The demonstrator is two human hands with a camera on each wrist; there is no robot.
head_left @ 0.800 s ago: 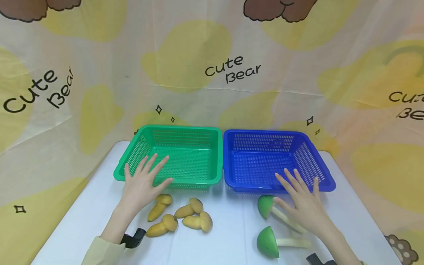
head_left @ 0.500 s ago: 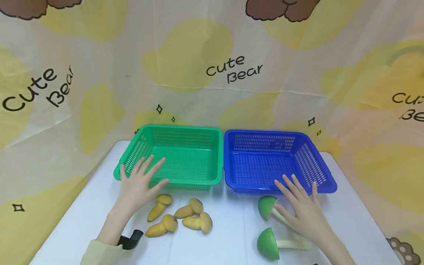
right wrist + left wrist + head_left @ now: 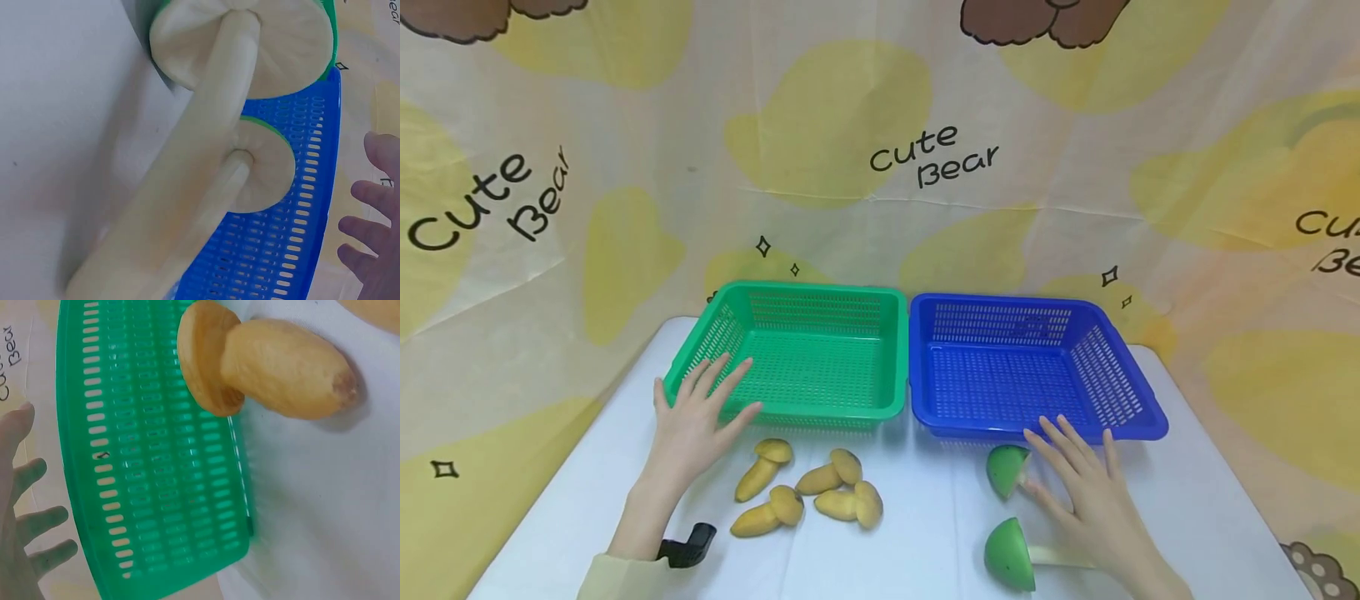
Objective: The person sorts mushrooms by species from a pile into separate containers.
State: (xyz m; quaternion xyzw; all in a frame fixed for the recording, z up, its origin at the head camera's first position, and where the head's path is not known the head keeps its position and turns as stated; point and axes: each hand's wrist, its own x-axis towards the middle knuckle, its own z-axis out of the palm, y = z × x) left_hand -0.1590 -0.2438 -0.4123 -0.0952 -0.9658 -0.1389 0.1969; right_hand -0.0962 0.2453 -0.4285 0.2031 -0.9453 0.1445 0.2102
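My left hand (image 3: 692, 425), fingers spread, hovers at the near left corner of the green basket (image 3: 827, 412) and holds nothing. Several yellow-brown toy mushrooms (image 3: 847, 503) lie to its right in front of that basket; one mushroom (image 3: 281, 369) fills the top of the left wrist view. My right hand (image 3: 1090, 492), also spread and holding nothing, is over the stems of two green-capped toy mushrooms, hiding part of them. The farther one (image 3: 1006, 471) lies by the blue basket (image 3: 1037, 425), the nearer one (image 3: 1009, 554) closer to me. Their pale stems (image 3: 169, 162) show in the right wrist view.
Both baskets stand side by side at the back of a white-covered table (image 3: 917, 533). Behind them hangs a patterned cloth (image 3: 820, 125) with bear prints and lettering. A black strap piece (image 3: 688, 546) sits at my left wrist.
My left hand has drawn left and slightly back from over the green basket. My right hand has moved a little toward me. The mushrooms and baskets stay put.
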